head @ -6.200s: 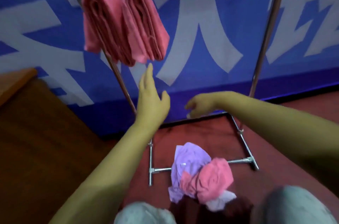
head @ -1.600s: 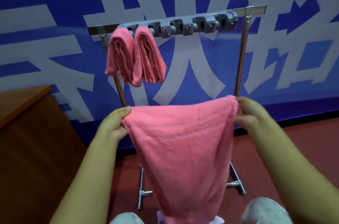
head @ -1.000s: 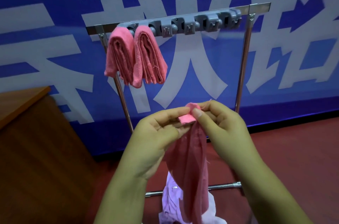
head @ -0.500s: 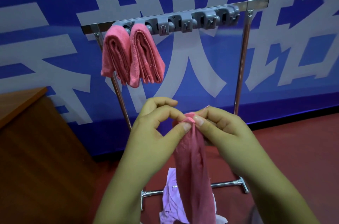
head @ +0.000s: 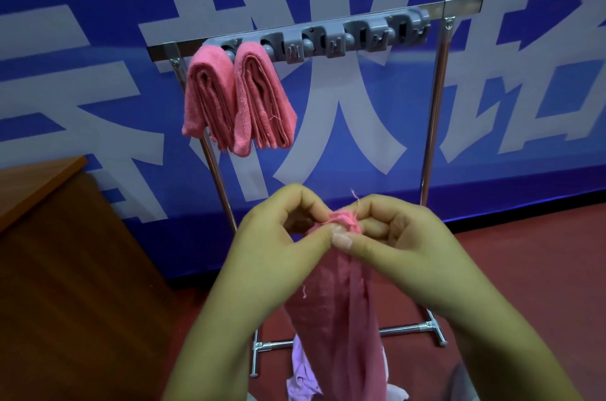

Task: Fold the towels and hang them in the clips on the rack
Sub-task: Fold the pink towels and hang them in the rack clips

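Head view shows two pink towels (head: 239, 102) clipped on my rack (head: 436, 125), my left hand (head: 282, 243) and right hand (head: 393, 236) pinching a third (head: 337, 302), clips (head: 354, 36) free.

Fuzzy pink terry towel (head: 337, 312), shiny chromed metal rack (head: 433, 125), matt grey plastic clips (head: 331, 39), wood-grain cabinet (head: 55, 269).

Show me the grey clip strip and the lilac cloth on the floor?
grey clip strip (head: 331, 39), head view, middle of its front.
lilac cloth (head: 300, 377), head view, its crumpled left part.
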The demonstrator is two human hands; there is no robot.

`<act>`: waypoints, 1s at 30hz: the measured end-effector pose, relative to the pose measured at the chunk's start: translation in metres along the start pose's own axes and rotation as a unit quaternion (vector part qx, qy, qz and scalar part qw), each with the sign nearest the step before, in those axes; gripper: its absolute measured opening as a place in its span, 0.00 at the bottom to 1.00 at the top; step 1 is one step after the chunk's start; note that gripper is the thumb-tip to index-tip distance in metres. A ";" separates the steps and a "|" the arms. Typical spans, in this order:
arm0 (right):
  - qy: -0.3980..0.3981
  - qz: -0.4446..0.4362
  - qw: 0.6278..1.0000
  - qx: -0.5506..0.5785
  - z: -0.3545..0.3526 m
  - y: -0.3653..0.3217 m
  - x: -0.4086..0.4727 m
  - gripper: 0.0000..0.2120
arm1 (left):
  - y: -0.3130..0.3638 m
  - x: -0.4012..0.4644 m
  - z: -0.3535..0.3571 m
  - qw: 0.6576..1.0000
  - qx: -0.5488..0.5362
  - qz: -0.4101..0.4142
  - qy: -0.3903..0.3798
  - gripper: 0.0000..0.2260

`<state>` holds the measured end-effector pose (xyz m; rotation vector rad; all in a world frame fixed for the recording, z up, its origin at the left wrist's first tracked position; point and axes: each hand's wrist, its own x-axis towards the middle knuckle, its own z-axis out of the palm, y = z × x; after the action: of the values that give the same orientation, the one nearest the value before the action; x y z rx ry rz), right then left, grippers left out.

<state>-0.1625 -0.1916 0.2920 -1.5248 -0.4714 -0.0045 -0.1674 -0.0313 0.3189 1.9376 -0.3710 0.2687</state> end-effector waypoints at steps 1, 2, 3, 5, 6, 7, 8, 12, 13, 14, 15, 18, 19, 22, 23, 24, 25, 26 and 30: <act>0.005 -0.002 1.000 0.000 -0.001 0.000 0.001 0.09 | -0.002 0.001 -0.001 1.000 0.009 0.004 -0.006 0.10; 0.007 -0.005 1.000 0.002 -0.002 0.000 0.002 0.08 | -0.005 0.003 -0.003 1.000 0.013 0.008 -0.018 0.10; 0.004 -0.008 1.000 0.006 -0.003 0.000 0.004 0.07 | -0.009 0.005 -0.006 0.999 0.013 0.009 -0.038 0.10; 0.004 -0.008 1.000 0.019 -0.005 0.001 0.006 0.03 | -0.019 0.009 -0.018 0.994 0.023 0.000 -0.110 0.12; 0.011 -0.006 0.999 0.031 -0.007 0.001 0.007 0.03 | -0.026 0.010 -0.024 0.987 0.040 -0.009 -0.153 0.13; 0.023 -0.005 0.999 0.043 -0.009 0.001 0.008 0.03 | -0.033 0.011 -0.029 0.979 0.063 -0.021 -0.191 0.13; 0.036 -0.006 0.998 0.050 -0.011 0.001 0.008 0.03 | -0.039 0.011 -0.033 0.972 0.084 -0.033 -0.219 0.13; 0.066 -0.017 0.997 0.041 -0.018 0.001 0.011 0.06 | -0.062 0.008 -0.041 0.961 0.110 -0.077 -0.240 0.11; 0.077 -0.016 0.996 0.034 -0.021 0.002 0.011 0.08 | -0.066 0.007 -0.043 0.960 0.122 -0.085 -0.237 0.11; 0.090 -0.014 0.995 0.028 -0.023 0.004 0.011 0.09 | -0.069 0.007 -0.046 0.959 0.132 -0.092 -0.232 0.10; 0.100 -0.010 0.995 0.020 -0.026 0.005 0.011 0.09 | -0.071 0.006 -0.049 0.960 0.134 -0.099 -0.224 0.08; 0.129 -0.005 0.989 -0.074 -0.035 0.014 0.013 0.10 | -0.069 0.005 -0.058 0.973 0.127 -0.096 -0.167 0.07; 0.144 -0.002 0.982 -0.120 -0.038 0.018 0.015 0.09 | -0.066 0.006 -0.061 0.978 0.128 -0.085 -0.142 0.07; 0.175 -0.001 0.966 -0.188 -0.045 0.022 0.021 0.08 | -0.052 0.013 -0.064 0.989 0.119 -0.036 -0.075 0.04; 0.180 -0.014 0.965 -0.188 -0.046 0.018 0.021 0.08 | -0.045 0.014 -0.064 0.992 0.115 -0.018 -0.050 0.03; 0.184 -0.036 0.965 -0.183 -0.047 0.011 0.020 0.08 | -0.039 0.016 -0.063 0.994 0.106 0.004 -0.024 0.03; 0.186 -0.062 0.965 -0.176 -0.048 0.003 0.019 0.08 | -0.033 0.016 -0.063 0.996 0.087 0.032 0.000 0.04; 0.185 -0.088 0.963 -0.172 -0.050 -0.005 0.019 0.08 | -0.028 0.016 -0.063 0.996 0.055 0.061 0.022 0.05; 0.168 -0.115 0.961 -0.188 -0.059 -0.019 0.028 0.08 | -0.022 0.024 -0.065 0.991 -0.029 0.113 0.067 0.16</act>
<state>-0.1258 -0.2409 0.3197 -1.7860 -0.3839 -0.5549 -0.1381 0.0336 0.3336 1.8105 -0.5039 0.5264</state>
